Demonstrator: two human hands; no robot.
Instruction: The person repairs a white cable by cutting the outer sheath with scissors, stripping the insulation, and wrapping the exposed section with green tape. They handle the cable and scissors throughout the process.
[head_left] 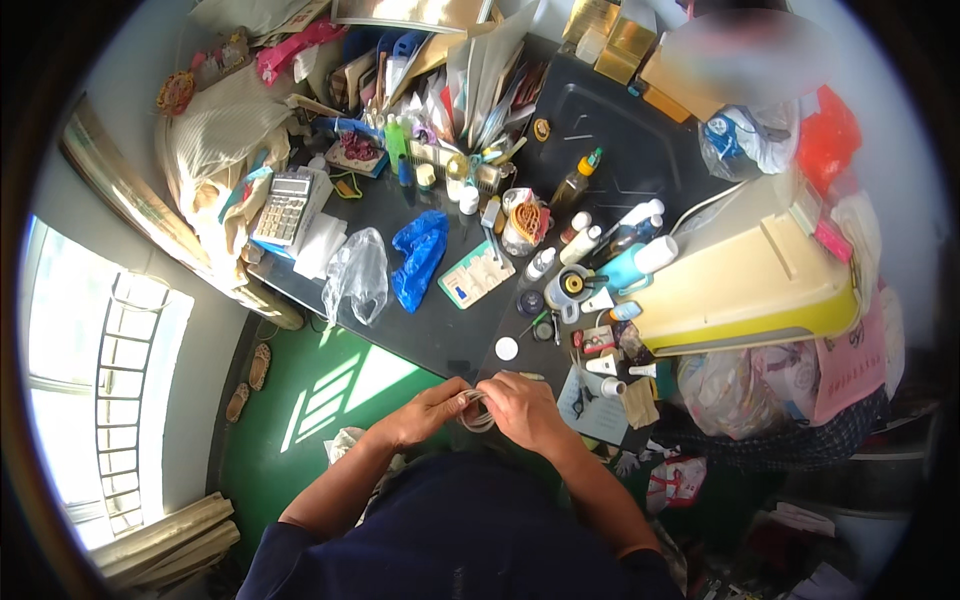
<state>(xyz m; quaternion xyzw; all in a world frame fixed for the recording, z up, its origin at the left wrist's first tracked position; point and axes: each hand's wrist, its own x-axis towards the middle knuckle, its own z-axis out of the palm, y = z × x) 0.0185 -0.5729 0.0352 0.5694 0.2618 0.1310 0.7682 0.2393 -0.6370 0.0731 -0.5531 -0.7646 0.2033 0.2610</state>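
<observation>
Close in front of my body, at the near edge of the black desk point(420, 330), my left hand point(428, 412) and my right hand point(525, 408) meet. Between them is a small coil of pale cord or cable point(478, 418), its loops hanging just under the fingers. Both hands pinch its upper part, fingers bent and pressed together. Whether it is a cable or a string is too small to tell. A round white lid point(506, 348) lies on the desk just beyond my right hand.
Bottles and jars crowd the right, including a light-blue bottle point(625, 268), beside a cream and yellow-green case point(750, 270). A blue plastic bag point(420, 255), a clear bag point(357, 278) and a calculator point(286, 208) lie left. Papers point(485, 85) stand behind. Green floor point(300, 370) shows left.
</observation>
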